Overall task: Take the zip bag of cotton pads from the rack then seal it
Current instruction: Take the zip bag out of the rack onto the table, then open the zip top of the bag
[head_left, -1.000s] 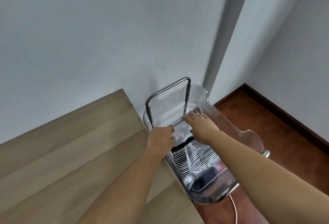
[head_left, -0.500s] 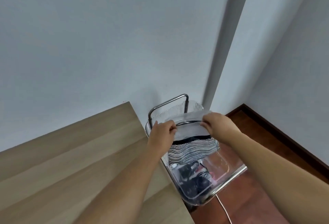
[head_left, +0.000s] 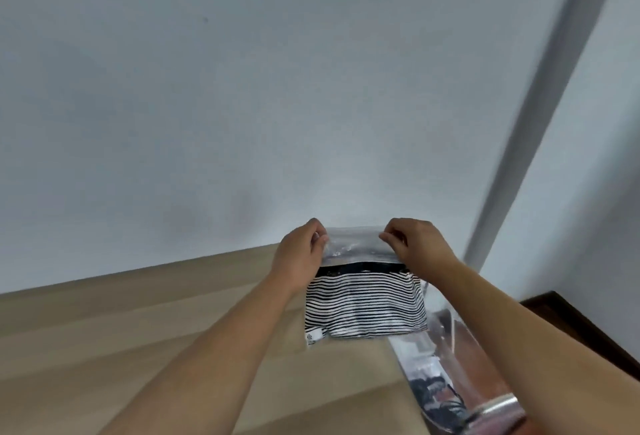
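- Here, just below the middle of the frame, the left hand (head_left: 300, 254) and right hand (head_left: 417, 244) each pinch a top corner of the zip bag (head_left: 363, 296).
- The bag hangs upright between them, striped below its clear top strip, above the wooden tabletop (head_left: 104, 330).
- The clear rack (head_left: 446, 365) sits at lower right, apart from the bag.
- Taking looks done; sealing comes next, likely pressing fingers along the top strip.

A small white tag (head_left: 312, 337) is seen on the black-and-white striped clear zip bag (head_left: 363, 299); its tiny print cannot be read.
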A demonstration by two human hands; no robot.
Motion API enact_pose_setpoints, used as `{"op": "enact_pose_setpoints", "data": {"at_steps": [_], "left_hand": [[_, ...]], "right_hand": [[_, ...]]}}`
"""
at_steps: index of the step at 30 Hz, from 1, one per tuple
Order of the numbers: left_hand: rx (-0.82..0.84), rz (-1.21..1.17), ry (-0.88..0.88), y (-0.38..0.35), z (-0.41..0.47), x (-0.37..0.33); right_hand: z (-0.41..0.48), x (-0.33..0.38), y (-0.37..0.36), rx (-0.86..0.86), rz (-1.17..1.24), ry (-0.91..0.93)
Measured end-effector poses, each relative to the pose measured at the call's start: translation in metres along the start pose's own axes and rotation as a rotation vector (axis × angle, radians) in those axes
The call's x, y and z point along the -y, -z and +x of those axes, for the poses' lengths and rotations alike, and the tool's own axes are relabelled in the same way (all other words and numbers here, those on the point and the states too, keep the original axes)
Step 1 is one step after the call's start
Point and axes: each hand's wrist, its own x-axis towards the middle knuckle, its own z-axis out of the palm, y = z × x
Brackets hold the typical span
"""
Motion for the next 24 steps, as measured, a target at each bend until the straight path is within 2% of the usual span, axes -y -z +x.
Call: {"op": "enact_pose_setpoints", "data": {"at_steps": [6, 11, 14, 18, 24], "left_hand": [[-0.030, 0.084, 0.077, 0.103, -0.042, 0.076], [-0.070, 0.127, 0.170, 0.191, -0.094, 0.150], [-0.051, 0.141, 0.231, 0.230, -0.126, 0.196], [-0.010, 0.189, 0.289, 0.255, -0.155, 0.239], [0.069, 0.202, 0.335, 0.251, -0.184, 0.264]], "right_hand": [[0.005, 0.110, -0.065, 0.040, 0.164, 0.038], [-0.001, 0.210, -0.125, 0.094, 0.109, 0.102], [-0.006, 0.262, -0.172, 0.199, 0.195, 0.107], [-0.013, 0.296, -0.221, 0.287, 0.197, 0.074], [-0.026, 0.307, -0.257, 0.411, 0.084, 0.026]]}}
